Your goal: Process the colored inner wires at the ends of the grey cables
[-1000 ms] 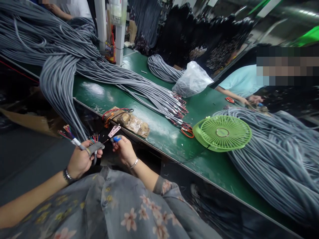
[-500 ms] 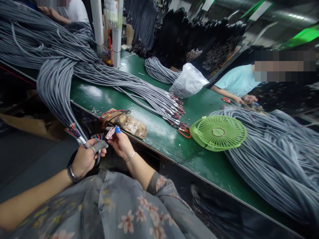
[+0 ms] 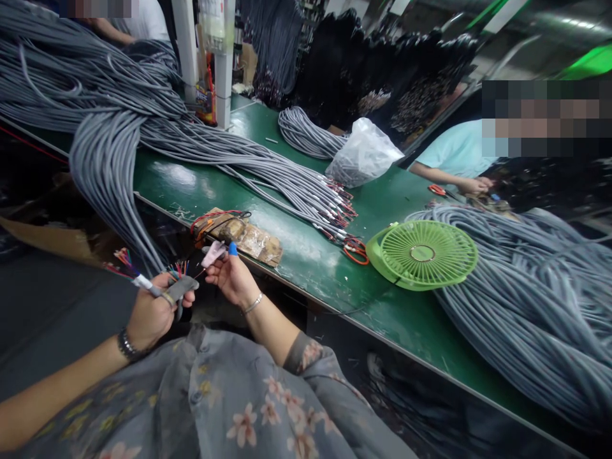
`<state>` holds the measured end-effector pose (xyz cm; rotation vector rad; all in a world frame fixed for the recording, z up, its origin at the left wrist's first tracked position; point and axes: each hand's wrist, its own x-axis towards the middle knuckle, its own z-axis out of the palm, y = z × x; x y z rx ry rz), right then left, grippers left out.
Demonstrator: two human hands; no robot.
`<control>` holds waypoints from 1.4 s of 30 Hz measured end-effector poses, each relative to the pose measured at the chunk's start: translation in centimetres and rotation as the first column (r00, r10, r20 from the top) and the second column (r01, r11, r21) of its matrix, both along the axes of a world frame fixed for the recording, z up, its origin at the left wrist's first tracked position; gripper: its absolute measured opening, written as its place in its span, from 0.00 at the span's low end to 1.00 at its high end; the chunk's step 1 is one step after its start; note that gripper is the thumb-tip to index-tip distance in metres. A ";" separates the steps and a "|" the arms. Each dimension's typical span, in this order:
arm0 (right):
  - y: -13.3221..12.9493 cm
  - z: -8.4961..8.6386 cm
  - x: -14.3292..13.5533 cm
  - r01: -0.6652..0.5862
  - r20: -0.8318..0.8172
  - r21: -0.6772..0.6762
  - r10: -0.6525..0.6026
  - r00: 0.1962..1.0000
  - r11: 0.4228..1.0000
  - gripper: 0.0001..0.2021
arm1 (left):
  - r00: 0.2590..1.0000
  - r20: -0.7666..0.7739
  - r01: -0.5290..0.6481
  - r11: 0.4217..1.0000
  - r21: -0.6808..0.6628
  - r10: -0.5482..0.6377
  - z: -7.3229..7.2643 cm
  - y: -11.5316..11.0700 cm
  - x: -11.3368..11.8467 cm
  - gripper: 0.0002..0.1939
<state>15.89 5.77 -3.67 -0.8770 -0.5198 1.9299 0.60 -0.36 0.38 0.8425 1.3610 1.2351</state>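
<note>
My left hand (image 3: 153,313) is closed around the grey cable (image 3: 152,288), and grey wrapping covers its thumb. Thin coloured wires (image 3: 179,269) fan out from a cable end just above that thumb. Further left, more coloured wires (image 3: 122,261) spread from a white-banded end. Close by on the right, my right hand (image 3: 232,279) pinches a small pale pink piece (image 3: 213,254) whose kind I cannot make out. A blue cover (image 3: 232,248) sits on one of its fingertips. A thin dark wire seems to run between the two hands.
Beyond my hands, a wooden block (image 3: 253,241) with a cord lies at the green table's (image 3: 296,255) edge. Grey cable bundles (image 3: 248,159), a plastic bag (image 3: 363,153) and a green fan (image 3: 423,254) are on the table. Co-workers (image 3: 459,153) sit across it.
My left hand has shifted left and slightly down with the cable, widening the space between my hands. The pale pink piece has turned in my right hand.
</note>
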 end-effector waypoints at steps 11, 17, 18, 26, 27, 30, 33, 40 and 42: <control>-0.3 -0.2 -0.7 0.072 0.055 0.033 -0.073 0.996 0.997 0.23 | 0.999 -0.006 -0.048 0.999 0.006 0.048 0.1 1.3 0.6 0.16; 0.0 -0.1 -1.1 0.124 -0.027 -0.026 -0.125 0.992 0.992 0.20 | 0.999 -0.005 -0.042 0.999 -0.020 0.042 -0.3 1.6 1.1 0.17; 0.0 -0.1 -1.2 0.130 -0.035 -0.031 -0.131 0.991 0.991 0.19 | 0.999 -0.007 -0.040 0.999 -0.022 0.040 -0.3 1.5 1.1 0.17; -0.7 -1.0 -0.3 0.065 -0.051 -0.068 -0.068 0.996 0.996 0.23 | 1.000 0.005 -0.013 1.000 -0.009 0.013 -0.4 0.6 0.4 0.15; -0.8 -1.3 0.1 0.065 -0.045 -0.092 -0.069 0.997 0.994 0.23 | 1.000 0.009 -0.020 1.000 -0.018 0.020 -0.5 0.5 0.2 0.16; -1.4 -2.4 1.2 0.078 -0.020 -0.143 -0.081 0.996 0.987 0.23 | 0.999 0.020 -0.031 0.998 -0.056 0.032 -0.8 0.4 -0.4 0.20; -2.2 -3.5 2.4 0.077 0.000 -0.146 -0.078 0.997 0.986 0.21 | 0.998 0.042 -0.037 0.998 -0.059 0.040 -1.1 0.3 -0.8 0.22; -4.0 -4.7 3.6 0.092 0.041 -0.168 -0.087 0.995 0.981 0.14 | 0.997 0.048 -0.056 0.998 -0.011 0.057 -1.1 -0.5 -0.6 0.17; -4.5 -4.7 3.7 0.088 0.058 -0.144 -0.081 0.995 0.986 0.13 | 0.997 0.043 -0.061 0.998 0.000 0.061 -1.1 -0.7 -0.5 0.17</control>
